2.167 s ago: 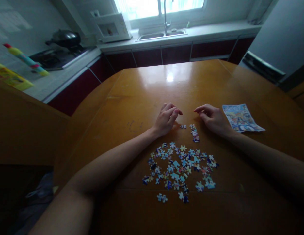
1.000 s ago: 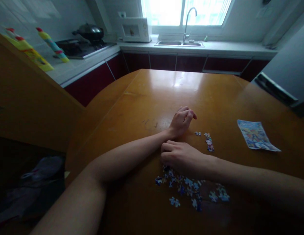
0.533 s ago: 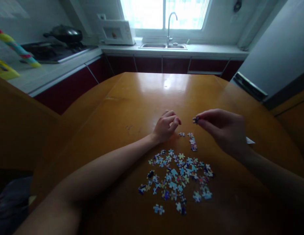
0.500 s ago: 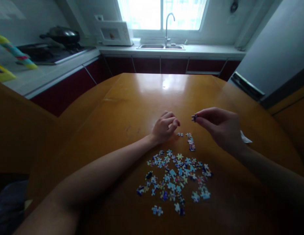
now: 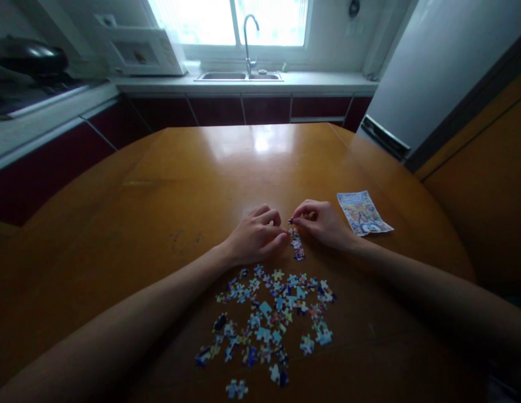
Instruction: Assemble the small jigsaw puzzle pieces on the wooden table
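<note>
A small dark puzzle piece (image 5: 290, 221) is pinched between the thumb and forefinger of my right hand (image 5: 325, 224), at the far end of a narrow strip of joined puzzle pieces (image 5: 297, 246). Whether the piece touches the strip I cannot tell. On the strip's left side, my left hand (image 5: 258, 234) rests on the table with loosely bent fingers apart and fingertips close to the strip's edge. Nearer to me lies a loose spread of many-coloured puzzle pieces (image 5: 264, 308). The small pair of pieces left of the strip is hidden behind my left hand.
A creased printed picture sheet (image 5: 363, 212) lies right of my right hand on the wooden table (image 5: 193, 168). Beyond the table are a counter with a sink (image 5: 243, 76), a microwave (image 5: 145, 50) and a pan (image 5: 29, 56). A fridge (image 5: 445, 73) stands at the right.
My right hand has come left and down with the puzzle piece to the strip's far end. My left hand has moved nearer the strip. The view has turned right, uncovering the picture sheet.
</note>
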Motion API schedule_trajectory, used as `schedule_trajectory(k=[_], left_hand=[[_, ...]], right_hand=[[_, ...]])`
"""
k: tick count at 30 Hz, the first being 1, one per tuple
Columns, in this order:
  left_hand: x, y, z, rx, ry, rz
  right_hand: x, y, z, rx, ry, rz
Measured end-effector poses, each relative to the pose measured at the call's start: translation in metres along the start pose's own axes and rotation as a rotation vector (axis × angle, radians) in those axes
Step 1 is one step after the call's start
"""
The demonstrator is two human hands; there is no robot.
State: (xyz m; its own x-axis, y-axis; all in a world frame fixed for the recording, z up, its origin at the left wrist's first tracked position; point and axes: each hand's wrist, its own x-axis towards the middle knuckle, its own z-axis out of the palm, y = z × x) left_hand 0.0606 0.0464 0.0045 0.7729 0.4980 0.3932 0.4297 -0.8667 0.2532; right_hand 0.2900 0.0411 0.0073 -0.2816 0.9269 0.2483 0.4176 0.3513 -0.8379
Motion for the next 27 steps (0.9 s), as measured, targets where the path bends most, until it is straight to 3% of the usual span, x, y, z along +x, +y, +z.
schedule_trajectory(k=[9, 27], left_hand=[[0.002, 0.001, 0.000, 0.047, -0.119, 0.023], [0.002, 0.004, -0.002, 0.068, -0.130, 0.038]], right_hand=[[0.001, 0.012, -0.001, -0.014, -0.103, 0.006], [0.004, 0.009, 0.003, -0.274, -0.084, -0.048]])
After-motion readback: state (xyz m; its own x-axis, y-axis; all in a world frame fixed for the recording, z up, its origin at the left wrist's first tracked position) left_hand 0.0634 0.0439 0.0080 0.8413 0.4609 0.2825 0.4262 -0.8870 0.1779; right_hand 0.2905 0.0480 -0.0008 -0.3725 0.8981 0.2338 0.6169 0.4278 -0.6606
